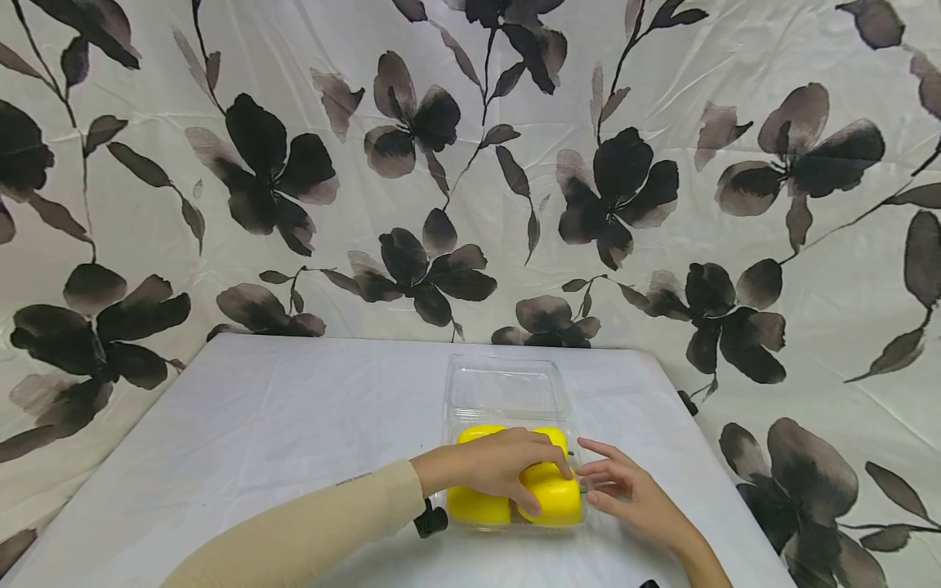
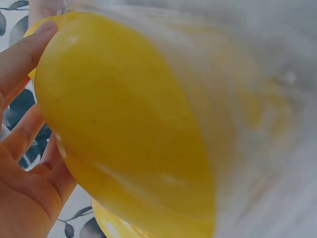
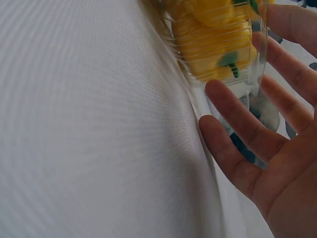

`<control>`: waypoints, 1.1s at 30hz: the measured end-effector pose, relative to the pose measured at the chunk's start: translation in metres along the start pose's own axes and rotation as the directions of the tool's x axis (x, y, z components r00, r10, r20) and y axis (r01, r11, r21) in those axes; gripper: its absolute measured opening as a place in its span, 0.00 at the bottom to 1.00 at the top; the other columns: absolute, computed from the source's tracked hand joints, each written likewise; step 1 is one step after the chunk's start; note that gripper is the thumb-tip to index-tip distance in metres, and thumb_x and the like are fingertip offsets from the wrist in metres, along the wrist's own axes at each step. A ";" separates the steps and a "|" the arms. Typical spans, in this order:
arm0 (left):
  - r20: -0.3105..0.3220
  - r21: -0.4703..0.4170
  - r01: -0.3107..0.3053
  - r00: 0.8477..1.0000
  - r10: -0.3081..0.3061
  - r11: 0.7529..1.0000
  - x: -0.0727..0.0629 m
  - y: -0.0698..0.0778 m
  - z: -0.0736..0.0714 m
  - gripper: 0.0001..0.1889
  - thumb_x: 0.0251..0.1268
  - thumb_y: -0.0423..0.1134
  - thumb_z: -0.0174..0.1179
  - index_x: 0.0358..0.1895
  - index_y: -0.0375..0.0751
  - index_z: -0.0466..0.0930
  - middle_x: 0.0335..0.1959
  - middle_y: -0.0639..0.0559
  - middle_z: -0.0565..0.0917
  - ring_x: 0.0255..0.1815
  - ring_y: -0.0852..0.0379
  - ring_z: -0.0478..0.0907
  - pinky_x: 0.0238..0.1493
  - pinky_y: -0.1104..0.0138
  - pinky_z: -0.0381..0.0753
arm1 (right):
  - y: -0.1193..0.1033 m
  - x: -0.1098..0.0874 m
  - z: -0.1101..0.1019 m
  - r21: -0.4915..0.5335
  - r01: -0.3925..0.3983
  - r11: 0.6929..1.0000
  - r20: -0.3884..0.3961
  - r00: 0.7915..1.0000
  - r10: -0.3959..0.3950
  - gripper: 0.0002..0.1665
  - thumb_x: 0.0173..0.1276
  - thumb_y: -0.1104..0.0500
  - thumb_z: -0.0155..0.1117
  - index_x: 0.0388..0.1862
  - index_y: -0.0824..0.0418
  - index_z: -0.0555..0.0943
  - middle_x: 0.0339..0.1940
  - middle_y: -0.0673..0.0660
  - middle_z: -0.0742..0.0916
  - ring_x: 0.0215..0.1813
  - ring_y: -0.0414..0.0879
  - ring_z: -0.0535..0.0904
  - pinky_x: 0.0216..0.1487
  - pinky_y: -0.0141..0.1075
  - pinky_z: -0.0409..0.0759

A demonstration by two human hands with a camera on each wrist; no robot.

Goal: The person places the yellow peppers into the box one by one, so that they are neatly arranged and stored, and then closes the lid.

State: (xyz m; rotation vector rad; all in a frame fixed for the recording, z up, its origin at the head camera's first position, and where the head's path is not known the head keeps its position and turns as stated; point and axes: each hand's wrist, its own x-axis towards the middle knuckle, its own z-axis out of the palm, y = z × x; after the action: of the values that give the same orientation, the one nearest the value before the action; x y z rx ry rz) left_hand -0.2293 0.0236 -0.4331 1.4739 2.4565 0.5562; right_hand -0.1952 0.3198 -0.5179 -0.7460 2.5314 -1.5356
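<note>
Several yellow bell peppers sit in a clear plastic clamshell box [image 1: 507, 527], its lid [image 1: 507, 388] folded back away from me. My left hand [image 1: 507, 464] reaches over the box from the left and grips the front right pepper [image 1: 556, 494], thumb on its near side and fingers over its far side. In the left wrist view a yellow pepper [image 2: 124, 119] fills the middle, partly behind the hazy plastic wall. My right hand [image 1: 635, 490] is at the box's right side, fingers spread and extended. The right wrist view shows those fingertips [image 3: 216, 88] close by the ribbed wall, with a green stem [image 3: 229, 60] behind it.
A white cloth covers the table [image 1: 294, 425] under the box. Behind it hangs a pale curtain [image 1: 515, 212] with dark flowers. A black wrist device [image 1: 430, 518] sits beneath the left wrist, close to the box's left front corner.
</note>
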 end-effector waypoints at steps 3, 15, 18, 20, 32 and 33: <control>0.002 0.016 0.009 1.000 -0.009 1.000 0.000 0.001 0.001 0.30 0.61 0.49 0.79 0.66 0.65 0.79 0.62 0.63 0.82 0.58 0.64 0.76 0.66 0.65 0.76 | 0.000 0.000 0.000 -0.001 0.016 1.000 0.001 1.000 -0.016 0.17 0.76 0.59 0.70 0.61 0.48 0.86 0.83 0.57 0.69 0.60 0.44 0.86 0.60 0.34 0.85; 0.022 0.085 0.020 1.000 -0.022 0.996 0.003 0.003 0.008 0.28 0.61 0.51 0.79 0.64 0.68 0.82 0.66 0.65 0.80 0.58 0.62 0.74 0.65 0.64 0.77 | 0.002 -0.002 0.001 0.002 0.033 0.999 0.001 0.999 -0.033 0.16 0.76 0.60 0.70 0.60 0.50 0.86 0.83 0.58 0.69 0.60 0.45 0.86 0.60 0.36 0.85; 0.022 0.092 0.018 1.000 -0.020 0.996 0.004 0.003 0.008 0.28 0.60 0.51 0.79 0.64 0.67 0.82 0.66 0.65 0.80 0.58 0.62 0.74 0.65 0.65 0.76 | 0.002 -0.001 0.001 0.000 0.022 1.000 0.001 1.000 -0.022 0.16 0.76 0.59 0.70 0.60 0.48 0.86 0.83 0.57 0.69 0.60 0.45 0.86 0.60 0.35 0.85; 0.021 0.097 0.013 1.000 -0.015 0.995 0.004 0.002 0.009 0.28 0.60 0.51 0.79 0.64 0.67 0.82 0.66 0.65 0.80 0.58 0.62 0.75 0.65 0.65 0.76 | 0.002 -0.001 0.001 0.000 0.017 1.000 0.000 1.000 -0.017 0.16 0.76 0.59 0.70 0.60 0.48 0.86 0.83 0.56 0.69 0.60 0.45 0.86 0.60 0.35 0.85; 0.023 0.154 -0.008 1.000 0.004 0.988 0.005 0.006 0.009 0.28 0.60 0.53 0.79 0.64 0.66 0.83 0.65 0.64 0.81 0.57 0.62 0.75 0.63 0.68 0.76 | -0.002 -0.001 0.000 0.006 0.004 1.000 0.000 1.000 -0.004 0.17 0.76 0.60 0.69 0.61 0.54 0.86 0.83 0.56 0.69 0.60 0.44 0.86 0.60 0.34 0.85; 0.023 0.158 -0.009 1.000 0.005 0.987 0.004 0.007 0.009 0.28 0.60 0.53 0.78 0.64 0.66 0.83 0.65 0.64 0.81 0.57 0.62 0.75 0.62 0.69 0.76 | -0.002 -0.001 0.000 0.006 0.001 1.000 0.000 1.000 -0.001 0.17 0.76 0.61 0.69 0.61 0.55 0.86 0.83 0.56 0.69 0.60 0.44 0.86 0.60 0.34 0.85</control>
State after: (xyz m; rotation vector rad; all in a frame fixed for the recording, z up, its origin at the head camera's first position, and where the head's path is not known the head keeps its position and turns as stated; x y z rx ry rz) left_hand -0.2221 0.0323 -0.4381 1.5378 2.5299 0.3509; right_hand -0.1934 0.3191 -0.5162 -0.7461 2.5260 -1.5426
